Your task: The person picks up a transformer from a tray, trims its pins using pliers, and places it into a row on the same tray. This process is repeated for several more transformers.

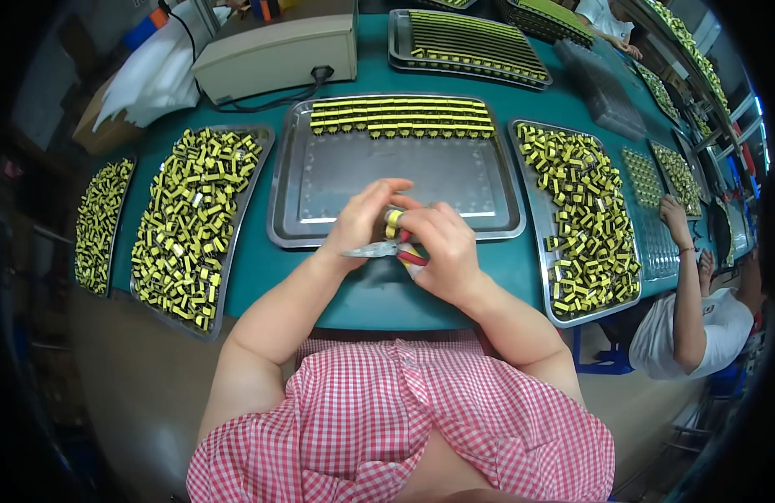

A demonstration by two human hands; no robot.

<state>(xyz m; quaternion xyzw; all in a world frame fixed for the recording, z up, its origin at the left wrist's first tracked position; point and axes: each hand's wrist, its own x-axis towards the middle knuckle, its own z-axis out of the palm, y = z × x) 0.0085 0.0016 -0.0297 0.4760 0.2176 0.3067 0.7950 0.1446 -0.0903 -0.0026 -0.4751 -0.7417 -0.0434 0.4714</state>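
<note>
My two hands meet over the front rim of a metal tray in the middle of the table. In my right hand are needle-nose pliers with red handles, their grey jaws pointing left under my left palm. My left hand is closed around a small yellow-and-black component, and my right fingertips touch it too. Part of this component is hidden by the fingers. Along the tray's far side stand neat rows of similar yellow-topped components; the nearest row has a gap toward its left.
Trays heaped with loose yellow components stand left, far left and right. Behind are a beige box-shaped device with a plugged-in black cable and a filled tray. At right, a co-worker's arm reaches over clear plastic trays.
</note>
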